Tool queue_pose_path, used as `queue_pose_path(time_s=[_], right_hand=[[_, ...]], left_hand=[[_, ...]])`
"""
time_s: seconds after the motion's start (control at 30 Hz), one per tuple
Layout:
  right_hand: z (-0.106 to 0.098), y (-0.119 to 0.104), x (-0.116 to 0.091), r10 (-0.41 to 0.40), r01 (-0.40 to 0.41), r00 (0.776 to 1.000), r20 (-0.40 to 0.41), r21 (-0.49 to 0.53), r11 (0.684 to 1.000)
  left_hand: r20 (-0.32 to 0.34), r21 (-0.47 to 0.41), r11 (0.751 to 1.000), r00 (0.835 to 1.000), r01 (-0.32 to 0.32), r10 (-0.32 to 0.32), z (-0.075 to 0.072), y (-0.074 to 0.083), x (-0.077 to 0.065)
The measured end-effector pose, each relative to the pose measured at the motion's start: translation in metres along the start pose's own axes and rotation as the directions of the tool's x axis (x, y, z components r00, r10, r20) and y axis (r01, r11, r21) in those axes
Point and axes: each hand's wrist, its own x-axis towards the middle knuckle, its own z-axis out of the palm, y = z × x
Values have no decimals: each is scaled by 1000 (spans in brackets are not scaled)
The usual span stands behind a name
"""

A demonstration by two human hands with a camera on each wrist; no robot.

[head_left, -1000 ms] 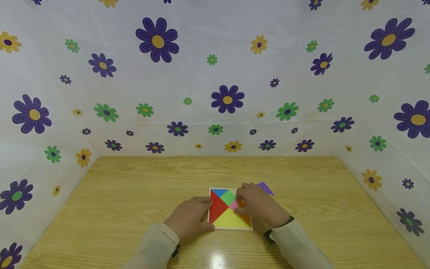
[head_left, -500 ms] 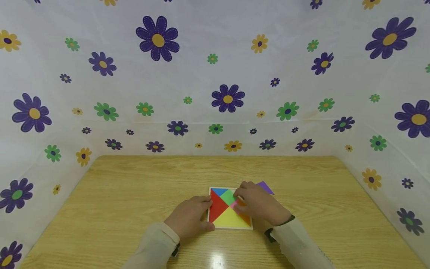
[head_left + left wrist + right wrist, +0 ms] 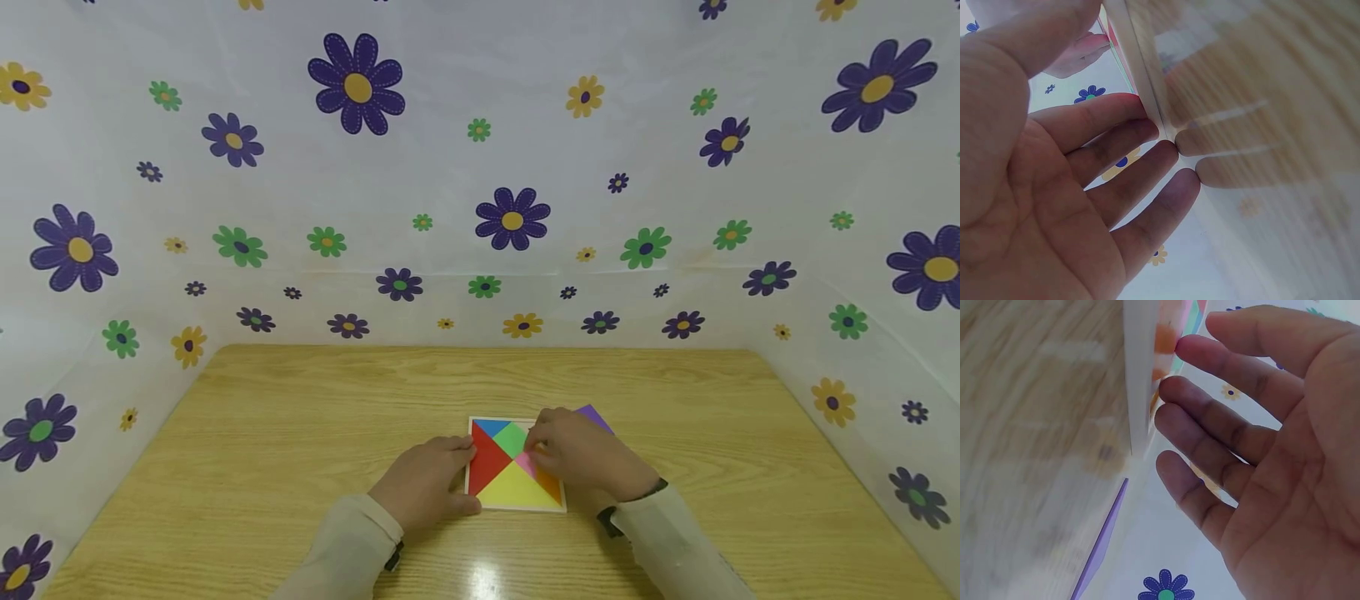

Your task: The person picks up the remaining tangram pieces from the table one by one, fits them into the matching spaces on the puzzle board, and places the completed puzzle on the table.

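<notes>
A tangram tray (image 3: 514, 508) with a pale rim lies on the table in the head view. Red (image 3: 486, 458), yellow (image 3: 517, 487), blue, green (image 3: 510, 439), pink and orange pieces show in it. My left hand (image 3: 423, 483) rests along the left rim, its fingertips touching the edge in the left wrist view and the thumb near the front corner. Above the tray's right side, my right hand (image 3: 588, 454) has its fingertips at the pieces and partly hides them. Loosely bent fingers with nothing pinched between them show in the right wrist view.
A purple piece (image 3: 596, 417) lies on the table outside the tray, just behind the right hand and partly covered by it. The wooden table (image 3: 300, 417) is bordered at the back and sides by a white flowered cloth (image 3: 420, 167).
My right thumb has shifted slightly toward the fingers over the tray. The left hand and the tray have stayed in place, and the head view has moved a little.
</notes>
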Motion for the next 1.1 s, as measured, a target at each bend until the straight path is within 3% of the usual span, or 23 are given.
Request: queue_pose_path(time_s=[0.63, 0.87, 1.1], right_hand=[[-4, 3, -2, -57, 49, 995, 82, 92, 995], [-3, 3, -3, -82, 80, 993, 88, 36, 996], [-8, 4, -5, 0, -7, 997, 76, 89, 996]], left_hand=[[0, 4, 1000, 1000, 5, -5, 0, 0, 0], [1, 7, 1000, 1000, -1, 1, -1, 1, 0], [-7, 18, 1000, 1000, -3, 3, 1, 0, 2]])
